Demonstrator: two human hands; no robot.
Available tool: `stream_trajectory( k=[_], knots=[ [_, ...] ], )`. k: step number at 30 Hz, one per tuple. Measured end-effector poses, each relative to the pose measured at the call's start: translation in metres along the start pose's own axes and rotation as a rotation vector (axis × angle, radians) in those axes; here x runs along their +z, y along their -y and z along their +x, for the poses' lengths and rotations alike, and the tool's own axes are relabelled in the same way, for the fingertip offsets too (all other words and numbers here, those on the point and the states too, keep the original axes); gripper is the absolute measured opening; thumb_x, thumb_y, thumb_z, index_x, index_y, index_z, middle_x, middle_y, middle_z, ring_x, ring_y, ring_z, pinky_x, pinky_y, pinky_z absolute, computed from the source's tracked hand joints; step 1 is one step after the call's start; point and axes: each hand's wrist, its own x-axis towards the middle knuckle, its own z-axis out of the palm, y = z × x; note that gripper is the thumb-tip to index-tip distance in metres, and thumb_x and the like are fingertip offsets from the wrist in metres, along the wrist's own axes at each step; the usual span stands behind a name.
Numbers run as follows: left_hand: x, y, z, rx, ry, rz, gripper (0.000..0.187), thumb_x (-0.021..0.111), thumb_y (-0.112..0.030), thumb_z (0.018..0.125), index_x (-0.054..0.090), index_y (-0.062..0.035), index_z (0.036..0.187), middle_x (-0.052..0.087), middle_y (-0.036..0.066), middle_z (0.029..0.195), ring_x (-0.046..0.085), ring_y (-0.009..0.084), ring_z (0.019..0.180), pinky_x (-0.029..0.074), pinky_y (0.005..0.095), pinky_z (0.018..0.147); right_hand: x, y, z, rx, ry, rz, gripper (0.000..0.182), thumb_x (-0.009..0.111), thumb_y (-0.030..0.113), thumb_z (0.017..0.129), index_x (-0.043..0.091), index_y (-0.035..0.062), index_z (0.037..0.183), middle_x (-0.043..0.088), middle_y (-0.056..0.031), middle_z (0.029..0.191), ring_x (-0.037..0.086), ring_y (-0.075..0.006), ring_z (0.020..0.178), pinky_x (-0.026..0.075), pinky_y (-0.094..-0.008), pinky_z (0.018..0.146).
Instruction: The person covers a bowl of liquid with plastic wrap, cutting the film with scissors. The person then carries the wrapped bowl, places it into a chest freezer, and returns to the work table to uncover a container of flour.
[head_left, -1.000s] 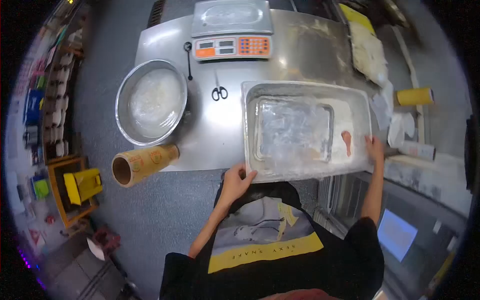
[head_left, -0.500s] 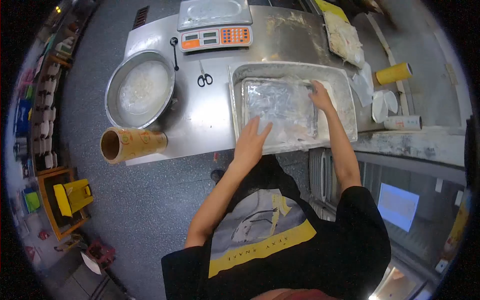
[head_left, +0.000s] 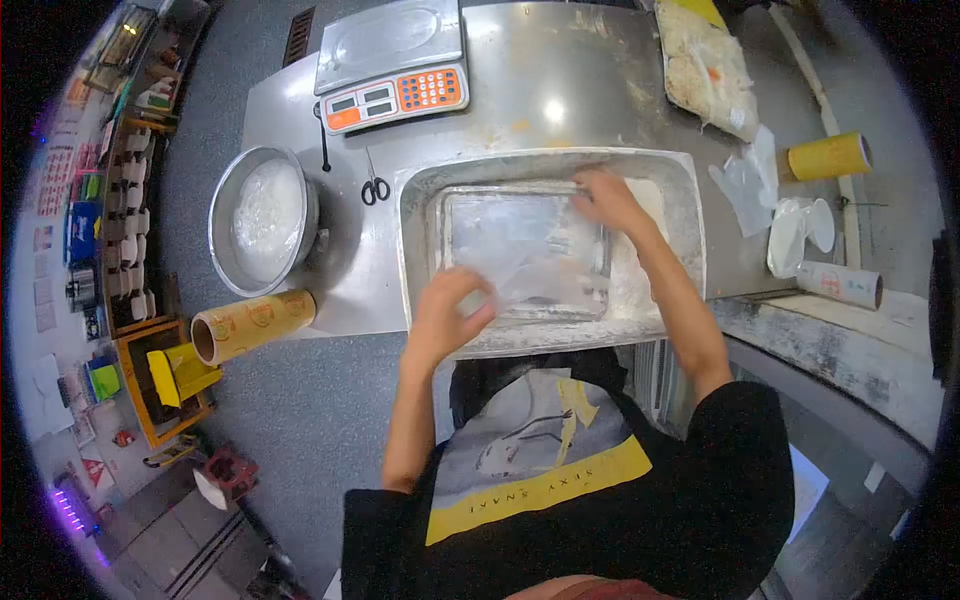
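A shallow rectangular metal tray [head_left: 520,195] sits inside a large, flour-dusted tub [head_left: 415,215]. Crumpled clear plastic film [head_left: 560,290] lies over its near part. At the near left corner of the tray is my left hand [head_left: 440,315], fingers curved and thumb apart from them, with nothing showing in between. My right hand [head_left: 608,202] reaches to the far right corner of the tray, fingers bent over the rim. Motion blurs its fingertips, and I cannot tell whether they pinch the film. White flour [head_left: 638,280] fills the tub to the right of the tray.
Left of the tub stand a film-covered metal bowl [head_left: 225,215], scissors [head_left: 374,190] and a cardboard-cored roll [head_left: 255,325]. Behind are a black spoon [head_left: 324,145] and an orange-and-white scale [head_left: 395,95]. A wrapped tray [head_left: 705,70] and a yellow roll [head_left: 830,157] lie at right.
The head view has shifted, so the table appears turned and lower. My left hand has drawn back leftward from over the tray, its fingers more curled. The right hand stays near the far right corner.
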Motion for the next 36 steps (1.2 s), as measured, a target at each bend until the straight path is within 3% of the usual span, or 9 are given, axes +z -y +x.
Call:
stream_trajectory(
  k=[2,5,10,14,16,25,31,33,36],
  knots=[
    [-0.022,-0.013,-0.027,-0.150,-0.193,-0.072,0.016,0.061,0.003,0.065,0.058,-0.0011,0.080,0.062,0.011,0.081,0.061,0.0227,0.078,0.047,0.0307,0.076,0.009,0.014,0.004,-0.235,-0.020,-0.316,0.034,0.063,0.024,0.081,0.061,0.0026,0.108,0.060,-0.0163,0.106,0.054,-0.0322,0.100,0.042,-0.0398,0.088],
    [-0.052,-0.021,-0.063,-0.295,-0.537,0.048,0.015,0.055,0.006,0.066,0.057,0.0002,0.080,0.063,0.010,0.083,0.060,0.0170,0.079,0.046,0.0267,0.073,0.005,0.012,0.021,-0.202,0.275,-0.097,0.030,0.063,0.024,0.081,0.062,0.0010,0.100,0.058,-0.0158,0.096,0.053,-0.0337,0.095,0.042,-0.0421,0.083],
    [-0.086,-0.002,-0.125,-0.452,-1.007,-0.041,0.014,0.045,0.007,0.071,0.055,0.0000,0.077,0.053,0.002,0.073,0.047,0.0092,0.065,0.039,0.0229,0.059,-0.056,0.057,0.007,-0.399,0.234,-0.045,0.022,0.064,0.018,0.080,0.061,-0.0002,0.091,0.055,-0.0153,0.088,0.053,-0.0337,0.087,0.042,-0.0429,0.078],
    [-0.100,0.014,-0.161,-0.545,-1.056,0.103,0.012,0.041,0.003,0.074,0.052,0.0001,0.075,0.047,0.001,0.067,0.040,0.0083,0.060,0.034,0.0241,0.054,-0.123,0.081,-0.003,-0.606,-0.079,-0.165,0.018,0.063,0.002,0.072,0.061,0.0001,0.090,0.052,-0.0139,0.083,0.051,-0.0332,0.085,0.043,-0.0413,0.075],
    [-0.103,0.023,-0.175,-0.645,-0.902,0.217,0.010,0.042,-0.001,0.077,0.051,0.0004,0.074,0.046,0.002,0.065,0.041,0.0087,0.060,0.034,0.0250,0.054,-0.162,0.123,-0.006,-0.370,0.066,-0.302,0.021,0.063,-0.002,0.068,0.061,0.0010,0.089,0.050,-0.0130,0.080,0.051,-0.0326,0.083,0.042,-0.0399,0.072],
    [-0.091,0.070,-0.226,-0.733,-0.879,0.567,0.032,0.065,-0.028,0.084,0.059,-0.0047,0.104,0.053,0.009,0.064,0.043,0.0191,0.054,0.039,0.0334,0.054,-0.169,0.160,-0.025,-0.405,0.028,-0.489,0.017,0.063,0.003,0.069,0.062,0.0035,0.087,0.050,-0.0108,0.080,0.053,-0.0300,0.081,0.043,-0.0407,0.072],
    [-0.088,0.079,-0.247,-0.958,-0.728,0.396,0.037,0.065,-0.027,0.083,0.058,-0.0074,0.115,0.053,0.010,0.064,0.044,0.0180,0.055,0.039,0.0357,0.055,-0.233,0.093,0.006,-0.082,0.141,-0.277,0.010,0.063,0.007,0.078,0.065,0.0006,0.086,0.056,-0.0144,0.085,0.055,-0.0272,0.080,0.043,-0.0367,0.085],
    [-0.082,0.082,-0.251,-0.941,-0.727,0.390,0.037,0.064,-0.027,0.083,0.059,-0.0074,0.114,0.053,0.010,0.064,0.043,0.0176,0.054,0.039,0.0355,0.055,-0.247,0.034,0.018,-0.176,0.082,-0.173,0.014,0.065,0.008,0.082,0.063,-0.0038,0.088,0.052,-0.0021,0.074,0.045,-0.0078,0.069,0.037,-0.0249,0.060],
    [-0.075,0.067,-0.246,-0.978,-0.684,0.384,0.035,0.063,-0.027,0.084,0.060,-0.0071,0.113,0.057,0.011,0.069,0.047,0.0187,0.057,0.040,0.0353,0.057,-0.272,0.007,0.035,0.092,0.042,-0.060,0.021,0.064,0.019,0.085,0.066,-0.0012,0.089,0.063,-0.0021,0.077,0.057,-0.0127,0.067,0.047,-0.0283,0.076]
  ],
)
